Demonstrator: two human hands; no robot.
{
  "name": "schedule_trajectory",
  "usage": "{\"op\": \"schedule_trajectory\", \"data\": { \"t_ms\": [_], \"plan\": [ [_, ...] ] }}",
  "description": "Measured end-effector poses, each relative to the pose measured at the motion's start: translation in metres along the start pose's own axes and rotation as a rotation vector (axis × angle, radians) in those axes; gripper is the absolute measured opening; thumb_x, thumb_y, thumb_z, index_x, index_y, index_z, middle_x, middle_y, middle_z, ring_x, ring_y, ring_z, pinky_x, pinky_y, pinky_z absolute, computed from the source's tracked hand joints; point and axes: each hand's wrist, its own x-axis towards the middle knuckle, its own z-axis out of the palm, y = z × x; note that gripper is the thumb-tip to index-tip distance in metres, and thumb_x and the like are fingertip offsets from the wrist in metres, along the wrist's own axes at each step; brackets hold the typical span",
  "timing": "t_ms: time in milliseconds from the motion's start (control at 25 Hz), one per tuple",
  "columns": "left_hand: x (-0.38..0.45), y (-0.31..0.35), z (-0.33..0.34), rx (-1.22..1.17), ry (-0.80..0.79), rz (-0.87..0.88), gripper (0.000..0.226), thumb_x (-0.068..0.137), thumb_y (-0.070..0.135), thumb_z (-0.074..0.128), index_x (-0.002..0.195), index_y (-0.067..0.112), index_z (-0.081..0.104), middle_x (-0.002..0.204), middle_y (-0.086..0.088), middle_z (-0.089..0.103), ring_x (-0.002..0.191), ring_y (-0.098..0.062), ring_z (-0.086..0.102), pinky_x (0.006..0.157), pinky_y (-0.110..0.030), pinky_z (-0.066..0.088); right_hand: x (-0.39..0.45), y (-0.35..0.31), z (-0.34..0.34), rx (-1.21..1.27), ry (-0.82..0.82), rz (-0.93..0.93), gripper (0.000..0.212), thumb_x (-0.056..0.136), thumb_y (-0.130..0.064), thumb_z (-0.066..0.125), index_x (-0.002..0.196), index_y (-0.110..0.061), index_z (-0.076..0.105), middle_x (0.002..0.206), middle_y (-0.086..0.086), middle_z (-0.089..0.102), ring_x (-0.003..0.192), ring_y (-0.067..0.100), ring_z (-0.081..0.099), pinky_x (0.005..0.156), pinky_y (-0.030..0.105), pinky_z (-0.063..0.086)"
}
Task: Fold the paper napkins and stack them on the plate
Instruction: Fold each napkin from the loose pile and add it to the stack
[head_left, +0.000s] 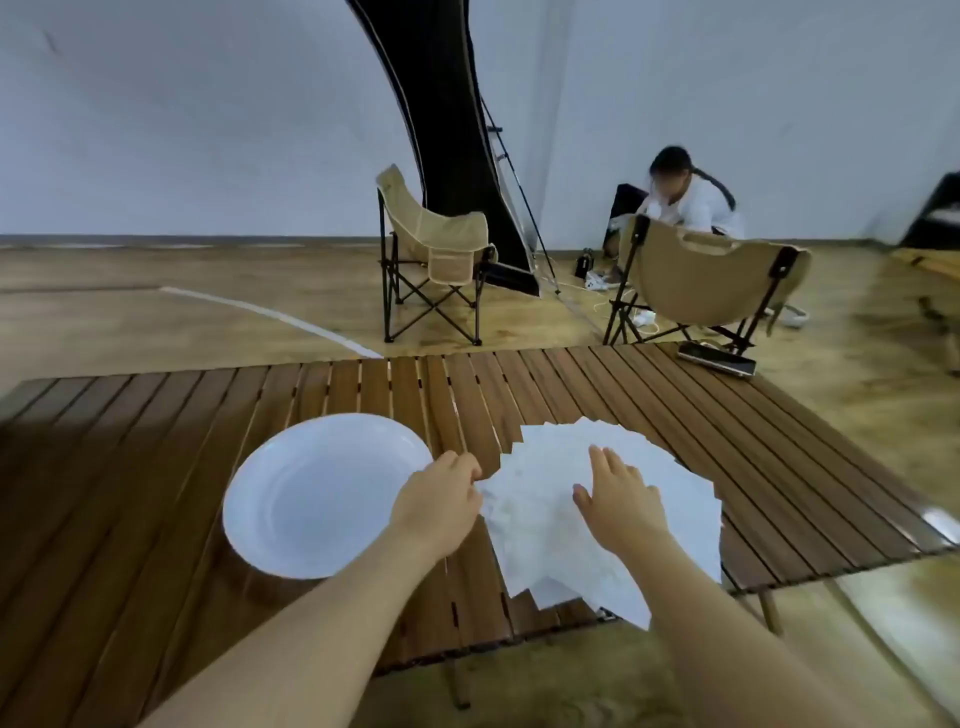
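Both hands at the fanned paper napkins (670, 499) on the slatted counter (156, 467).
Left hand (439, 501) pinching the fan's left edge, fingers curled; right hand (621, 499) flat on top, fingers straight, slightly apart. White plate (311, 493) just left, bare.

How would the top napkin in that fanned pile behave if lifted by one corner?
Probably floppy: the napkins look thin and lie flat, fanned on the slatted table. Likely light, so neighbours may drag along unless the right hand presses them.

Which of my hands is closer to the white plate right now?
Left. The left hand is at the plate's right rim; the right hand rests farther right on the napkins.
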Motion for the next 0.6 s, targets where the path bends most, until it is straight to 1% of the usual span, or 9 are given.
{"op": "schedule_trajectory", "data": {
  "t_ms": [120, 200, 280, 360, 440, 480, 520, 560, 600],
  "plan": [
    [-0.005, 0.007, 0.052, -0.168, -0.15, -0.016, 0.031, 0.096, 0.026, 0.04, 0.126, 0.027, 0.048, 0.127, 0.01, 0.05, 0.101, -0.013, 0.058, 0.084, -0.028, 0.05, 0.006, -0.002, 0.037, 0.068, -0.112, 0.017, 0.049, 0.098, -0.041, 0.039, 0.141, -0.02, 0.03, 0.151, 0.0, 0.031, 0.134, 0.024, 0.034, 0.101, 0.049, 0.039],
    [-0.011, 0.004, 0.084, -0.238, -0.197, -0.089, 0.04, 0.096, 0.029, 0.042, 0.136, 0.03, 0.041, 0.14, 0.01, 0.043, 0.12, -0.013, 0.05, 0.1, -0.031, 0.044, 0.012, -0.004, 0.056, 0.095, -0.097, 0.076, 0.044, 0.096, -0.04, 0.041, 0.136, -0.022, 0.037, 0.151, -0.004, 0.031, 0.138, 0.021, 0.029, 0.102, 0.05, 0.037],
    [-0.014, -0.01, 0.105, -0.17, -0.164, -0.167, 0.05, 0.098, 0.036, 0.038, 0.147, 0.031, 0.026, 0.154, 0.011, 0.026, 0.141, -0.012, 0.025, 0.117, -0.032, 0.023, 0.015, -0.006, 0.069, 0.1, -0.026, 0.128, 0.04, 0.096, -0.035, 0.043, 0.134, -0.025, 0.041, 0.151, -0.007, 0.034, 0.139, 0.018, 0.029, 0.104, 0.05, 0.036],
    [-0.014, -0.026, 0.113, -0.052, -0.125, -0.165, 0.056, 0.099, 0.043, 0.03, 0.151, 0.031, 0.013, 0.158, 0.013, 0.011, 0.147, -0.01, 0.005, 0.12, -0.03, 0.006, 0.015, -0.007, 0.079, 0.139, -0.006, 0.161, 0.042, 0.098, -0.032, 0.042, 0.14, -0.026, 0.039, 0.154, -0.008, 0.031, 0.143, 0.018, 0.023, 0.11, 0.054, 0.029],
    [-0.009, -0.04, 0.105, -0.032, -0.057, -0.172, 0.059, 0.097, 0.049, 0.03, 0.151, 0.034, 0.011, 0.158, 0.014, 0.012, 0.146, -0.011, 0.008, 0.116, -0.028, 0.005, 0.017, -0.007, 0.085, 0.207, -0.018, 0.202, 0.046, 0.1, -0.037, 0.04, 0.144, -0.026, 0.036, 0.157, -0.009, 0.024, 0.147, 0.02, 0.015, 0.112, 0.057, 0.021],
    [-0.007, -0.048, 0.099, -0.033, -0.021, -0.19, 0.061, 0.096, 0.051, 0.033, 0.151, 0.035, 0.012, 0.157, 0.014, 0.016, 0.146, -0.01, 0.014, 0.115, -0.026, 0.009, 0.021, -0.005, 0.086, 0.238, -0.033, 0.216, 0.044, 0.1, -0.041, 0.039, 0.141, -0.027, 0.041, 0.157, -0.009, 0.025, 0.147, 0.02, 0.017, 0.112, 0.056, 0.022],
    [-0.006, -0.055, 0.093, -0.032, -0.001, -0.213, 0.062, 0.095, 0.052, 0.035, 0.151, 0.035, 0.012, 0.156, 0.013, 0.018, 0.144, -0.01, 0.019, 0.114, -0.026, 0.012, 0.024, -0.002, 0.085, 0.271, -0.04, 0.218, 0.037, 0.099, -0.041, 0.039, 0.132, -0.028, 0.05, 0.153, -0.008, 0.033, 0.143, 0.021, 0.026, 0.11, 0.054, 0.029],
    [-0.006, -0.062, 0.088, -0.043, 0.001, -0.241, 0.064, 0.095, 0.053, 0.036, 0.151, 0.034, 0.012, 0.156, 0.013, 0.02, 0.144, -0.01, 0.022, 0.114, -0.027, 0.016, 0.026, 0.0, 0.083, 0.295, -0.024, 0.209, 0.029, 0.099, -0.039, 0.04, 0.119, -0.028, 0.058, 0.145, -0.006, 0.045, 0.135, 0.021, 0.039, 0.104, 0.05, 0.037],
    [-0.006, -0.07, 0.084, -0.08, 0.003, -0.277, 0.065, 0.094, 0.053, 0.037, 0.151, 0.033, 0.013, 0.156, 0.012, 0.021, 0.143, -0.011, 0.023, 0.114, -0.028, 0.018, 0.027, 0.001, 0.08, 0.332, 0.01, 0.21, 0.022, 0.098, -0.035, 0.044, 0.104, -0.027, 0.063, 0.13, -0.004, 0.057, 0.121, 0.022, 0.052, 0.096, 0.046, 0.044]
  ]
}}
